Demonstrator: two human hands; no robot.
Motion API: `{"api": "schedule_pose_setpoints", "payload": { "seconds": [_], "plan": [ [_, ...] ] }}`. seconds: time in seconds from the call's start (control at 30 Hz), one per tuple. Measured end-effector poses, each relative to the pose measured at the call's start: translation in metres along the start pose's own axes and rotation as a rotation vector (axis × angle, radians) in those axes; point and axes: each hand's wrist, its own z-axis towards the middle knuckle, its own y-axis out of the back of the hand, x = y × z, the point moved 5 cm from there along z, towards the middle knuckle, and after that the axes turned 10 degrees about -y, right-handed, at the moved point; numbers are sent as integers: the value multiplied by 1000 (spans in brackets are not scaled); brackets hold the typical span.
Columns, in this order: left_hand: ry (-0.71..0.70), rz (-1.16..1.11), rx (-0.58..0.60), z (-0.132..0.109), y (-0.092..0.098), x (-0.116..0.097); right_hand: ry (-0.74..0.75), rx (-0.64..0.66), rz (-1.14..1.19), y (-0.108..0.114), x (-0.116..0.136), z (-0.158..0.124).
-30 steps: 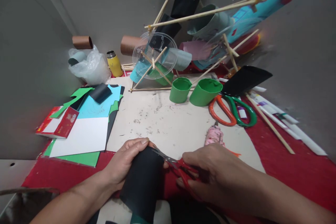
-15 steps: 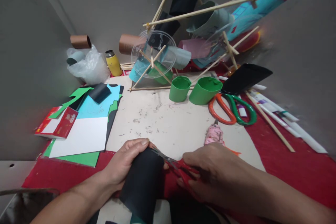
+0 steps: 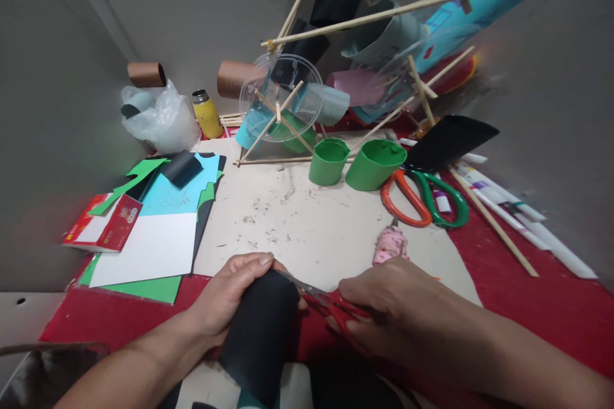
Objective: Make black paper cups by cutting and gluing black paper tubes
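In the head view, my left hand [image 3: 240, 291] grips a black paper tube [image 3: 261, 332] by its upper end, thumb on the near side. Red-handled scissors [image 3: 330, 303] are in my right hand [image 3: 378, 303], fingers wrapped round the handles. Their blades point left and lie against the tube's top rim, close to my left fingertips. How far the blades have closed on the paper is hard to make out. Just beyond my right hand lies a pink-wrapped tool [image 3: 391, 243] with a pointed tip, its rear part hidden by the hand.
Two green paper cups [image 3: 377, 165] and larger orange-and-green-handled scissors [image 3: 407, 201] lie ahead. A stick frame [image 3: 278, 112] with paper tubes rises behind. Paper sheets [image 3: 148, 246], a red box [image 3: 112, 223] and a yellow bottle [image 3: 207, 115] are left; rolled white tubes [image 3: 542, 230] right.
My right hand has shifted slightly right with the scissors, and the scissor handles have changed angle. My left hand and the black tube stay almost where they were.
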Motion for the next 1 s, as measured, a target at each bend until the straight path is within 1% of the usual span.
{"api": "schedule_pose_setpoints", "payload": {
  "seconds": [0.23,0.43,0.63,0.73,0.87,1.0],
  "plan": [
    [24,40,11,-1,3,4,-61,50,16,3,1,-1],
    [22,48,24,-1,2,4,-60,69,22,3,2,-1],
    [27,38,33,0,2,6,-63,54,-23,-6,-8,-1],
    [31,40,45,0,2,7,-38,23,-46,-8,-13,0],
    [19,32,46,0,1,4,-2,14,-41,-6,-11,-1],
    [-14,-8,47,0,-1,1,-32,40,-14,1,-6,-3]
  ]
}}
